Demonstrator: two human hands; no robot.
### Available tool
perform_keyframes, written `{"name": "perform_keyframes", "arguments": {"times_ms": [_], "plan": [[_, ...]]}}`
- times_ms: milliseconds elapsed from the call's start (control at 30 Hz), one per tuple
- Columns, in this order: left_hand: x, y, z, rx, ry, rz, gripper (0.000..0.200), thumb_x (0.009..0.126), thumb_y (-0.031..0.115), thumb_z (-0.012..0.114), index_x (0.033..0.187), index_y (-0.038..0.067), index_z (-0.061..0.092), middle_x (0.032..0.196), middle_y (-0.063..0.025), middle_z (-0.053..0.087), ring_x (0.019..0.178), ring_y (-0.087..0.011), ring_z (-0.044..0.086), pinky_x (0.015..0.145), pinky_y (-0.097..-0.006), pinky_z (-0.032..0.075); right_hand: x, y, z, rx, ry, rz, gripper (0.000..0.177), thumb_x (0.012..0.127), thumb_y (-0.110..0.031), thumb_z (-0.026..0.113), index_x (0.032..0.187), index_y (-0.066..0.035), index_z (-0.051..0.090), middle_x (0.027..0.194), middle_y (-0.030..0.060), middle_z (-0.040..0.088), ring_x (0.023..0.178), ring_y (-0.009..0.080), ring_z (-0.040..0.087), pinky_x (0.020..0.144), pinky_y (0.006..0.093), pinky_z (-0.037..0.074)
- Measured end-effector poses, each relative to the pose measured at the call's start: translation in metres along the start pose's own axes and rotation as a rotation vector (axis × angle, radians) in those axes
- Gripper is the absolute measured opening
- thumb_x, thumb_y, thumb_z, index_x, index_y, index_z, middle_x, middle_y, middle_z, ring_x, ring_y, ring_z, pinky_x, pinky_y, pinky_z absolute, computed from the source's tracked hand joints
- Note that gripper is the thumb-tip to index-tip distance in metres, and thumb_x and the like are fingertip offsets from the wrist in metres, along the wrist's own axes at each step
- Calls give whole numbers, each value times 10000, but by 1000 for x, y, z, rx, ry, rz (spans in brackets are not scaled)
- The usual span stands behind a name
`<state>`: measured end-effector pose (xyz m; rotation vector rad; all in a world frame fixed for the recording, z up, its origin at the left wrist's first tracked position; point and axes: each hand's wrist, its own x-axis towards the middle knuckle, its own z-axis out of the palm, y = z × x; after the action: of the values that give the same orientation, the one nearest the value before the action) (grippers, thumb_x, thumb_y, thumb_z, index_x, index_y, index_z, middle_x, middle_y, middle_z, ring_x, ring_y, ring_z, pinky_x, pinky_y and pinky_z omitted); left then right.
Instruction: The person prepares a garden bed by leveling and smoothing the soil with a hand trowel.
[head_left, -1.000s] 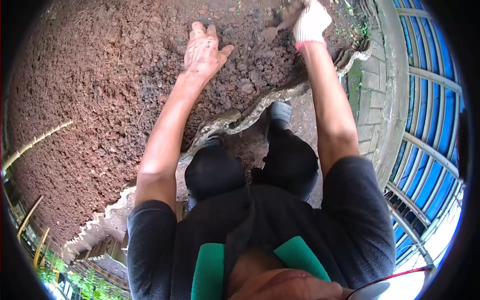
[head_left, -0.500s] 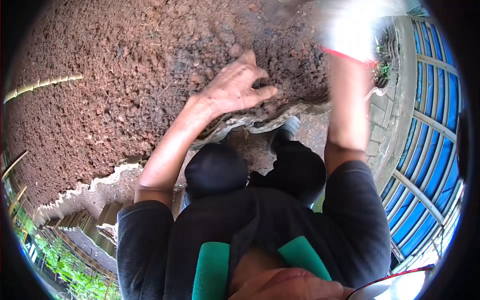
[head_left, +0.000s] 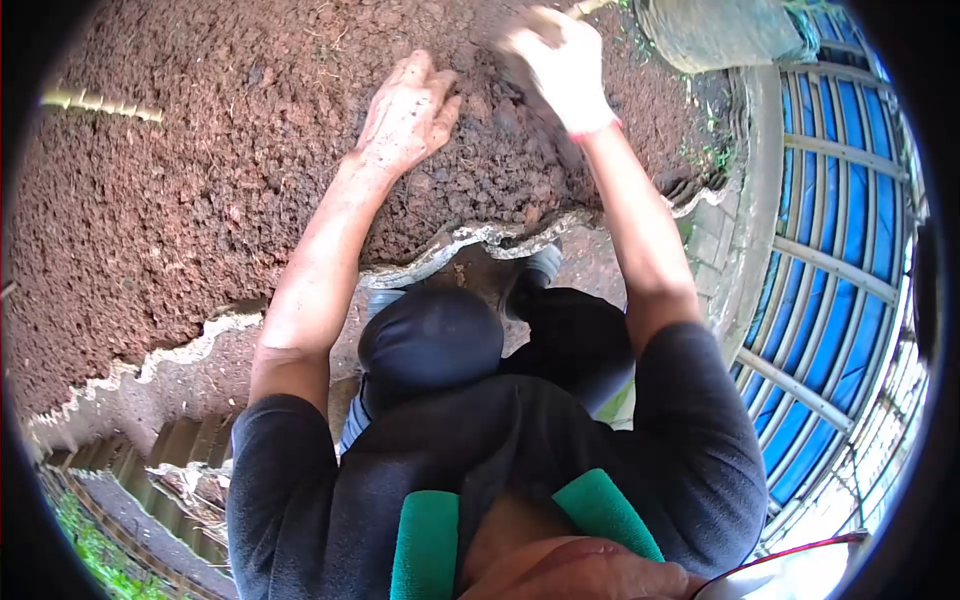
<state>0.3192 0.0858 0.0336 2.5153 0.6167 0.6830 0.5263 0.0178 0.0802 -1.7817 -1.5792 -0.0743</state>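
Note:
My left hand (head_left: pixel 408 115) is bare and smeared with soil. It lies on the brown, crumbly soil (head_left: pixel 230 190) with its fingers loosely bent and a little apart, holding nothing that I can see. To its right, my right hand (head_left: pixel 565 70) wears a white glove with a red cuff. Its fingers are closed and smeared by motion. A pale stick-like handle (head_left: pixel 590 8) sticks out beyond the glove, and a dark blurred shape lies below the fingers over darker, loosened soil. The kind of tool cannot be made out.
A wavy, pale sheet edge (head_left: pixel 440 258) borders the bed in front of my knees. A cloudy plastic bag or sack (head_left: pixel 725 35) stands at the upper right. Blue sheeting behind slats (head_left: pixel 830 270) runs along the right, beside a concrete kerb (head_left: pixel 757 190). A ridged pale stalk (head_left: pixel 100 103) lies on the soil.
My left hand has moved up and left over the soil. My gloved right hand has swung left and down from the upper right, and the view has shifted slightly.

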Motion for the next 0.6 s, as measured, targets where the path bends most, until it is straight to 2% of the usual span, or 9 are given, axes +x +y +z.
{"name": "perform_keyframes", "arguments": {"times_ms": [33, 100, 233, 267, 367, 467, 500, 567, 600], "plan": [[0, 3, 1, -18, -17, 4, 373, 862, 235, 639, 1166, 18, 624, 1024, -145, 538, 1015, -312, 555, 897, -402, 472, -7, -33, -30, 233, -69, 91, 183, 818, -163, 657, 883, -1, 710, 797, 41, 714, 690, 84, 629, 646, 229, 500], [4, 11, 14, 101, 27, 148, 393, 856, 249, 646, 1172, 16, 620, 1040, -150, 539, 1018, -317, 557, 894, -401, 479, -22, -51, -50, 543, 25, 311, 169, 826, -141, 655, 887, 14, 686, 718, 52, 685, 608, 73, 607, 545, 213, 487], [13, 32, 8, 198, -245, 112, 376, 831, 274, 666, 1093, 6, 636, 1058, -163, 550, 972, -314, 599, 838, -401, 515, 35, -111, -92, 376, 26, 137, 197, 895, -180, 604, 810, -9, 653, 636, 85, 643, 464, 129, 612, 432, 244, 484], [14, 36, 0, 203, -336, 46, 363, 828, 270, 669, 1071, 2, 639, 1062, -165, 555, 959, -310, 608, 821, -402, 522, 50, -105, -98, 598, 105, -18, 255, 899, -265, 609, 1033, -48, 604, 937, 110, 614, 778, 178, 601, 626, 288, 513], [10, 20, -14, 48, -242, -66, 202, 813, 213, 683, 914, 40, 666, 948, -133, 598, 898, -294, 629, 758, -413, 529, 70, -83, -117, 855, 228, 193, 484, 918, -390, 566, 1276, -90, 438, 1272, 134, 459, 1127, 222, 490, 853, 369, 515], [0, 6, -28, -116, -179, -107, 151, 809, 196, 686, 855, 53, 669, 887, -123, 597, 895, -293, 624, 773, -420, 512, 82, -68, -20, 359, 195, 21, 177, 883, -171, 610, 858, 0, 648, 789, 64, 686, 656, 124, 622, 604, 255, 500], [2, 2, -24, -77, -115, -70, 151, 811, 191, 683, 864, 51, 667, 897, -124, 593, 893, -292, 623, 776, -420, 508, 31, 23, 76, 699, 130, 235, 64, 819, -62, 630, 801, -1, 631, 719, 77, 668, 634, 110, 613, 554, 234, 470], [14, 5, -27, -38, -79, -104, 185, 816, 190, 677, 949, 61, 671, 954, -145, 569, 944, -305, 595, 820, -415, 488, 61, 45, 108, 562, -5, 139, 55, 790, -4, 634, 751, 17, 602, 713, 89, 680, 646, 134, 646, 592, 252, 510], [2, 5, -20, -18, -91, -71, 215, 817, 201, 677, 981, 62, 669, 973, -153, 559, 964, -313, 581, 834, -418, 482, 70, 38, 116, 675, -84, 270, 55, 788, -12, 640, 753, 8, 602, 715, 90, 684, 670, 141, 659, 619, 257, 523]]}}
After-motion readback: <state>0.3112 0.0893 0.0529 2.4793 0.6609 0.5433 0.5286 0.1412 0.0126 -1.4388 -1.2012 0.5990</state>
